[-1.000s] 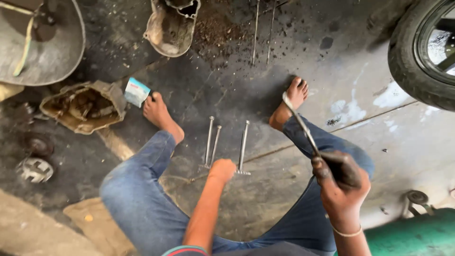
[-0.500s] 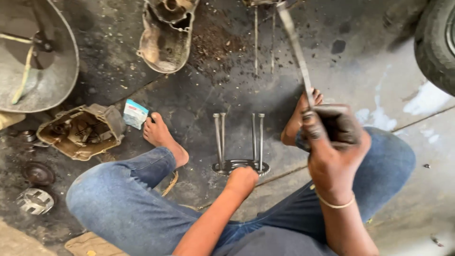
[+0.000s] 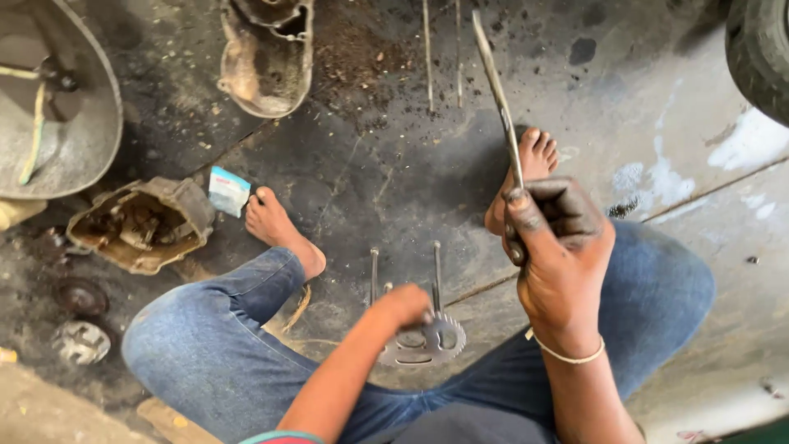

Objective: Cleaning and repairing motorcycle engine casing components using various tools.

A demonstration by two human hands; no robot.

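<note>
we are gripping a long metal rod (image 3: 496,90) upright in our right hand (image 3: 559,255) (centre right), while our left hand (image 3: 403,306) is closing on a toothed gear (image 3: 431,339), lower centre.

We count two hands (image 3: 567,247), two bare feet (image 3: 275,222), one toothed gear (image 3: 431,339), two long bolts (image 3: 437,275), two thin rods (image 3: 428,53), two oily casings (image 3: 144,226), one tyre (image 3: 760,49).
</note>
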